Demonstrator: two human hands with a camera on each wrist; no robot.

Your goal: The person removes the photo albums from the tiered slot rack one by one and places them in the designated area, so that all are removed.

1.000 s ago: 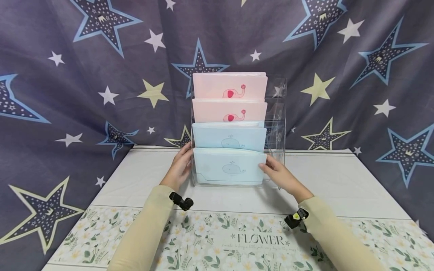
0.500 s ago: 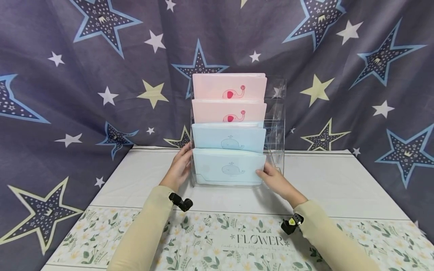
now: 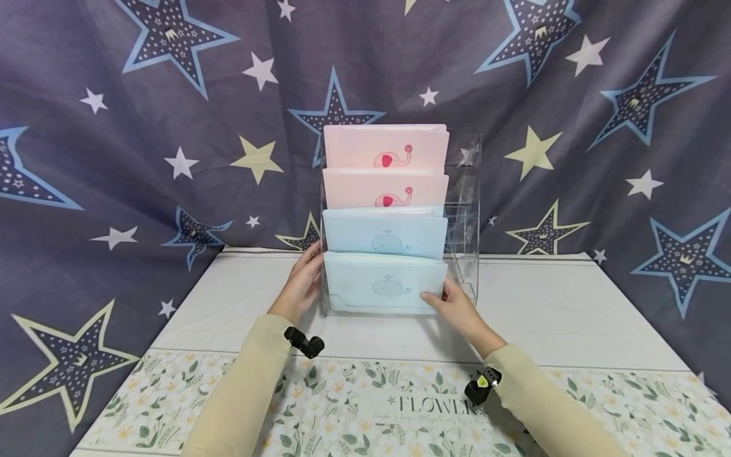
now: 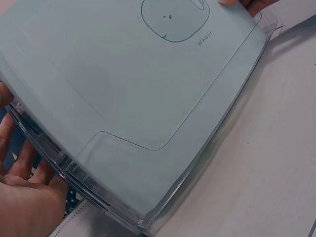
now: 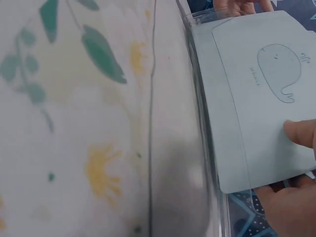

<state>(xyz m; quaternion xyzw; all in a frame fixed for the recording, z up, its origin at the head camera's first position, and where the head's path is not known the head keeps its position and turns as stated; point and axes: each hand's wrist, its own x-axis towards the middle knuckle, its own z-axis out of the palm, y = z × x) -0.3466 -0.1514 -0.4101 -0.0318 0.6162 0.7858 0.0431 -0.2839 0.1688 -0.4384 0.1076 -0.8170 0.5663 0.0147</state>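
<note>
Head view, starry curtain (image 3: 365,38), floral tablecloth (image 3: 342,384), left fingers (image 3: 309,258) gripping rack (image 3: 464,204), right fingers (image 3: 452,292) pinching front folder (image 3: 379,285)

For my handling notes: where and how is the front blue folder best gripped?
Probably grip the front blue folder by its right edge, coming from the right, with thumb in front and fingers behind, as the right hand does now. That edge stops short of the right side of the clear rack, leaving finger room.
</note>
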